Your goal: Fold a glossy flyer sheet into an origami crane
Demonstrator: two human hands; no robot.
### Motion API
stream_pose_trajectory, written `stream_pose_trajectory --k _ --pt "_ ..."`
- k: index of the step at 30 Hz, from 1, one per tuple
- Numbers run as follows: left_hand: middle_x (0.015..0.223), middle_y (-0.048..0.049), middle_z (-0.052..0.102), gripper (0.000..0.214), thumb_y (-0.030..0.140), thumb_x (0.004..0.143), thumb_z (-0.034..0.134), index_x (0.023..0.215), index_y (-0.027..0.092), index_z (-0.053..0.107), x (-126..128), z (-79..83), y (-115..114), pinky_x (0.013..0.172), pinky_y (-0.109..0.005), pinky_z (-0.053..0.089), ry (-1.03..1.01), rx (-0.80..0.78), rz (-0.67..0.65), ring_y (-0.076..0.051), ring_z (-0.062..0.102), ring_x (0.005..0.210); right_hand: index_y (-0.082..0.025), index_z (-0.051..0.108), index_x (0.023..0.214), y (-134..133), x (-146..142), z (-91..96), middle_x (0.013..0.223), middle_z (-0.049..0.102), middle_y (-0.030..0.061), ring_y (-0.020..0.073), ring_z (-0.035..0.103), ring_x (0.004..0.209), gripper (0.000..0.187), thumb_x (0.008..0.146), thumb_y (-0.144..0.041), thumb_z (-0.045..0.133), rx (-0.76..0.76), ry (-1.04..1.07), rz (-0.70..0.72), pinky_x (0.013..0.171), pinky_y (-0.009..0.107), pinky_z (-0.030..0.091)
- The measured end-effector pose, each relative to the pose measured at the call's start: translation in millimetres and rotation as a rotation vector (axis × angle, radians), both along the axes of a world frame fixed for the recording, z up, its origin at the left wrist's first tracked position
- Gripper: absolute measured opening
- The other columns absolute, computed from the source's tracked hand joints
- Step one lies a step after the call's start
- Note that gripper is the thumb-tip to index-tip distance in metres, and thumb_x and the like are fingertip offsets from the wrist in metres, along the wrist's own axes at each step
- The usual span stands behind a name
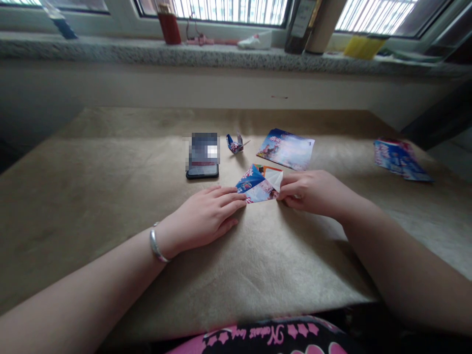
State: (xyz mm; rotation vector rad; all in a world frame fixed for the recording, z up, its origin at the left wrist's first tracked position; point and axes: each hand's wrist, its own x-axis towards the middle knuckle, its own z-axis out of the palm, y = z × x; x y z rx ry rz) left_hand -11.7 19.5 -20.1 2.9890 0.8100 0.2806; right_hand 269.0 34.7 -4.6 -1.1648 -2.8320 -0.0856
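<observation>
A partly folded piece of printed blue-and-white paper (pixel 258 184) lies on the tan table (pixel 110 196) in front of me. My left hand (pixel 204 216) rests flat beside it, fingers stretched out and pressing its left corner; a silver bangle sits on that wrist. My right hand (pixel 313 192) has its fingers closed in a pinch on the paper's right edge, by a white folded flap.
A dark phone (pixel 202 156) lies just behind the paper. A small folded paper crane (pixel 235 144) and a flat printed sheet (pixel 285 148) lie beyond it. More printed sheets (pixel 400 160) sit at the far right. A stone windowsill (pixel 221 54) holds bottles and oddments.
</observation>
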Motion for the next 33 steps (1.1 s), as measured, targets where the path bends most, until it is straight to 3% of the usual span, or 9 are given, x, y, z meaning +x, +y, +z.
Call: stream_pose_trajectory --k 14,23,29,33 --pt "0.129 -0.005 0.058 0.034 0.025 0.093 0.044 0.124 0.018 0.055 -1.1 0.0 2.3 0.103 -0.039 0.044 -0.04 0.018 -0.02 -0.021 0.052 0.119 -0.028 0.07 0.077 -1.0 3.2 6.3 0.088 0.071 -0.005 0.0123 0.062 0.071 0.017 0.076 -0.018 0.056 0.012 -0.058 -0.044 0.055 0.025 0.032" --pt "0.119 -0.0061 0.065 0.03 0.029 0.093 0.043 0.111 0.021 0.066 -6.9 -0.4 3.5 0.092 -0.037 0.053 -0.052 0.029 0.026 -0.021 0.062 0.107 -0.028 0.07 0.076 -1.2 4.9 6.1 0.089 0.071 -0.0048 0.0127 0.063 0.074 0.018 0.074 -0.016 0.056 -0.008 -0.045 -0.037 0.06 0.025 0.036" --pt "0.119 -0.0054 0.064 0.03 0.029 0.093 0.043 0.112 0.022 0.066 -7.1 0.2 3.8 0.093 -0.037 0.052 -0.061 0.003 0.035 -0.02 0.061 0.109 -0.026 0.068 0.073 -0.5 6.1 6.0 0.086 0.07 -0.0032 0.0139 0.061 0.075 0.017 0.073 -0.016 0.055 -0.026 -0.022 -0.029 0.064 0.026 0.038" --pt "0.118 -0.0061 0.065 0.03 0.027 0.092 0.044 0.112 0.021 0.065 -5.6 2.2 3.5 0.094 -0.037 0.051 -0.06 -0.007 0.025 -0.021 0.06 0.109 -0.022 0.064 0.07 -0.4 1.7 1.7 0.081 0.068 0.0018 0.0172 0.059 0.077 0.012 0.073 -0.017 0.053 -0.002 -0.032 -0.113 0.064 0.027 0.038"
